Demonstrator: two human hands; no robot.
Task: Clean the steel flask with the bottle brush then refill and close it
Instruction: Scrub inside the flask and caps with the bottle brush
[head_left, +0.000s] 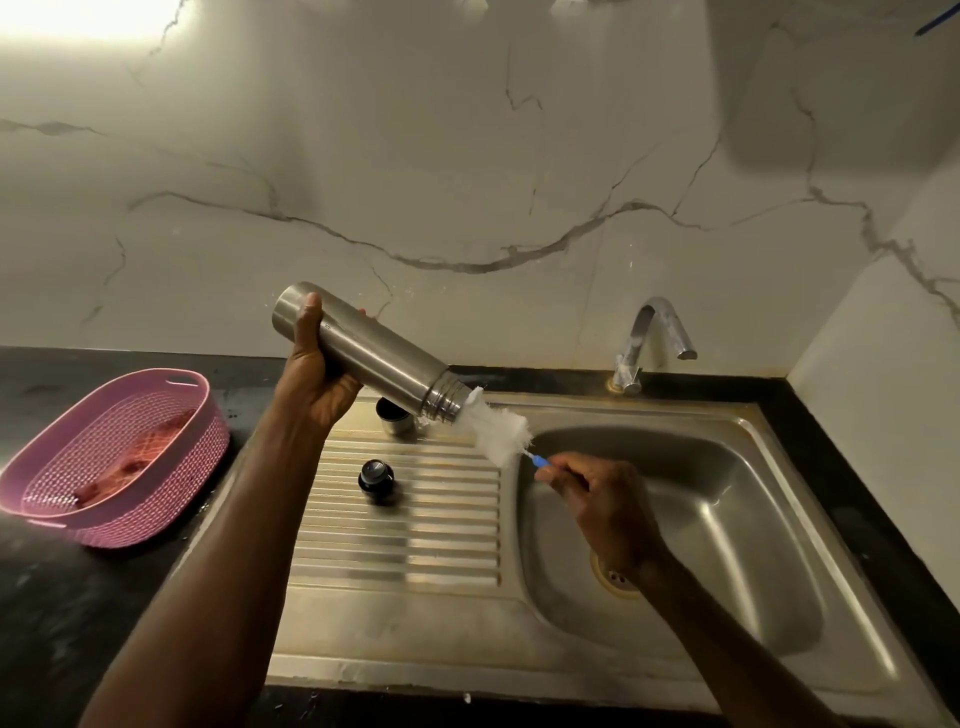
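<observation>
My left hand (311, 374) grips the steel flask (374, 353) near its base and holds it tilted, mouth pointing down and right over the sink's edge. The white bristle head of the bottle brush (498, 428) sticks out of the flask's threaded mouth, only its tip inside. My right hand (597, 499) pinches the brush's blue handle just below the bristles, above the basin. A black stopper (376, 475) lies on the ribbed drainboard. The flask's steel cup lid (396, 415) stands on the drainboard, partly hidden behind the flask.
The steel sink basin (727, 519) with its drain lies under my right hand. A closed chrome tap (652, 343) stands behind it. A pink plastic basket (78, 467) sits on the black counter at the left. A marble wall rises behind.
</observation>
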